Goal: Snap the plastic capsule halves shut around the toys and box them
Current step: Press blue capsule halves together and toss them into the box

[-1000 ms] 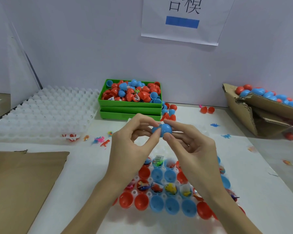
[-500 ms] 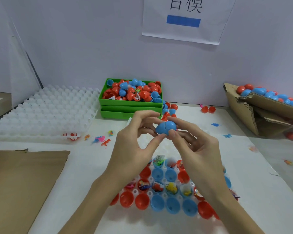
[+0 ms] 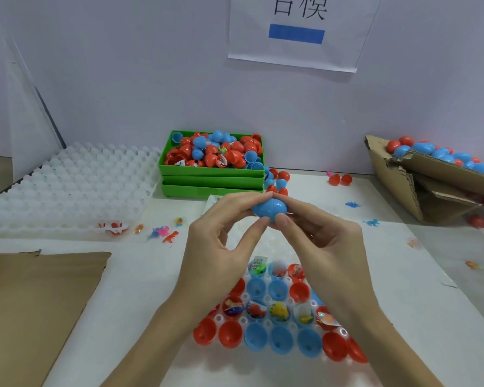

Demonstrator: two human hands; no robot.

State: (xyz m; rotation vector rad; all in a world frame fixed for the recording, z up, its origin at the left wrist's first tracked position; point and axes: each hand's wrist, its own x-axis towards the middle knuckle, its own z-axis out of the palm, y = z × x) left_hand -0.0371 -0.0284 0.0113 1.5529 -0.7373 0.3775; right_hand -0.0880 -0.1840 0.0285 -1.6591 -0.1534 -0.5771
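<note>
A blue capsule (image 3: 269, 208), its two halves joined at a visible seam, is held above the table centre. My left hand (image 3: 221, 241) pinches its left half between thumb and fingers. My right hand (image 3: 319, 241) pinches its right half. A small pink tip sticks out at the capsule's right end. Below my hands lies a white cell tray (image 3: 245, 321) holding several open red and blue capsule halves, some with small toys inside. A cardboard box (image 3: 408, 180) at the right holds several closed red and blue capsules.
Stacked green bins (image 3: 211, 181) with loose capsule halves stand at the back centre. A large white cell tray (image 3: 67, 188) lies at the left. Flat cardboard (image 3: 31, 300) covers the near left. Small toy dinosaurs (image 3: 169, 236) and loose red halves (image 3: 340, 179) are scattered on the table.
The two blue halves have come together into one joined capsule between my fingertips. Both hands stayed in place above the tray.
</note>
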